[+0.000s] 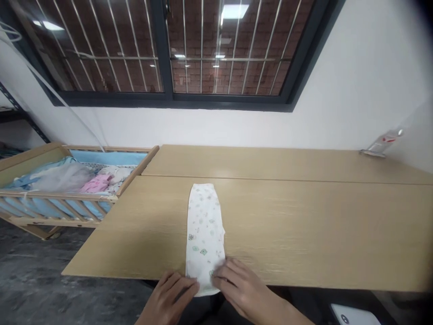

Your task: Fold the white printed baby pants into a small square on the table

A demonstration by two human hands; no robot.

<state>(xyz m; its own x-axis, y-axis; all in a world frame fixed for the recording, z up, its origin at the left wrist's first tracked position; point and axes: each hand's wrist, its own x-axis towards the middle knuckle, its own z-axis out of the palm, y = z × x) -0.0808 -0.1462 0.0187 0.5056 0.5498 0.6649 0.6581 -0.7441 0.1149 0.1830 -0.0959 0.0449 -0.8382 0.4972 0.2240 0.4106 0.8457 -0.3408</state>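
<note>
A pair of white baby pants [204, 225] with small green and grey prints lies lengthwise on the wooden table [304, 225], folded in half with one leg over the other. Its near end hangs slightly past the table's front edge. My left hand [172, 293] is at the near left corner, thumb and fingers closed on the fabric. At the near right edge, my right hand [241, 286] has its fingers curled onto the cloth. Parts of the fingertips are hidden against the fabric.
Left of the table stands a wooden crib [135, 174] with blue lining, a white net and pink cloth [96, 183]. A clear plastic packet [382, 143] sits at the back right. A white phone [355, 314] lies below the front edge. Behind is a barred window.
</note>
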